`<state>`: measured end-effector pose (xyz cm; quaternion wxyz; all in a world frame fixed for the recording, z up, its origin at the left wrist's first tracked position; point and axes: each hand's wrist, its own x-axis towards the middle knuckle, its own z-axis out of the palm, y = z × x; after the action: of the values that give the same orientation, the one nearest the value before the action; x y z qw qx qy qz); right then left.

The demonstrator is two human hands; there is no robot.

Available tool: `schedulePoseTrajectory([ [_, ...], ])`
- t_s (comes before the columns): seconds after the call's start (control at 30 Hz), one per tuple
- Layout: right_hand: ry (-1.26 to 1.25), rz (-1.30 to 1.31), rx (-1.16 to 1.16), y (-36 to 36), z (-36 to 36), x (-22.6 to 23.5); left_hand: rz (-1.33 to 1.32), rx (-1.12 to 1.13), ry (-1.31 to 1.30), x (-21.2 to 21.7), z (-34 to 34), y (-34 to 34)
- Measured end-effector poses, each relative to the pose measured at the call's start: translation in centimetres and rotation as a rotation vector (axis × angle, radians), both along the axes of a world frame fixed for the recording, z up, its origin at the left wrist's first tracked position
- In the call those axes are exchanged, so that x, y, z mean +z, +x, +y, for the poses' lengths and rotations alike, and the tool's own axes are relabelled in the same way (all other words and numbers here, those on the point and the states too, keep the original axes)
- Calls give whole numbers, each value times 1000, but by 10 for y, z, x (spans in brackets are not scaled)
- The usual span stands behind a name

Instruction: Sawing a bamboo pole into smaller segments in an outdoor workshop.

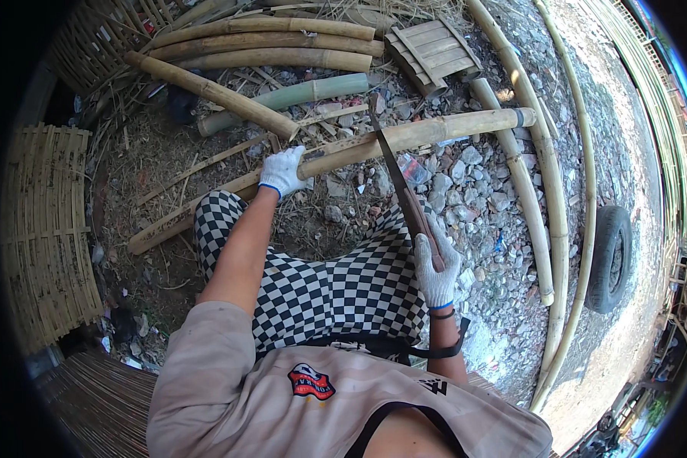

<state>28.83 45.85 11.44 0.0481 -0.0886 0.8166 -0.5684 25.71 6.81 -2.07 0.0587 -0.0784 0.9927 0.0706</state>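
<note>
A long bamboo pole [424,135] lies slantwise in front of me, from the lower left up to the right. My left hand [282,172], in a white knit glove, is closed over this pole left of its middle. In my gloved right hand [437,263] is the brown handle of a saw [395,172] with a long, dark, tapering blade. The blade crosses the pole, its tip pointing away from me; its teeth are too small to make out. My knees, in checkered trousers, are bent on the near side of the pole.
Cut bamboo lengths [271,42] and a green bamboo piece [309,93] lie at the far left. A slatted wooden box [435,52] stands beyond the pole. Long poles [546,179] and a tyre [610,258] are on the right, broken stones [473,206] between, a woven bamboo panel [49,229] left.
</note>
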Motion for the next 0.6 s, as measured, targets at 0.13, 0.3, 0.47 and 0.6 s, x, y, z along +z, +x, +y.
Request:
schedulePoseTrajectory([
  [0.13, -6, 52, 36, -56, -32, -33, 19, -8, 10, -1, 3, -5],
  [0.3, -108, -15, -8, -113, 21, -28, -13, 14, 7, -5, 0, -2],
  [0.47, 363, 143, 62, -140, 165, 98, -11, -9, -6, -2, 8, -5],
  [0.6, 368, 88, 58, -134, 144, 150, 19, -19, -19, -2, 1, 0],
])
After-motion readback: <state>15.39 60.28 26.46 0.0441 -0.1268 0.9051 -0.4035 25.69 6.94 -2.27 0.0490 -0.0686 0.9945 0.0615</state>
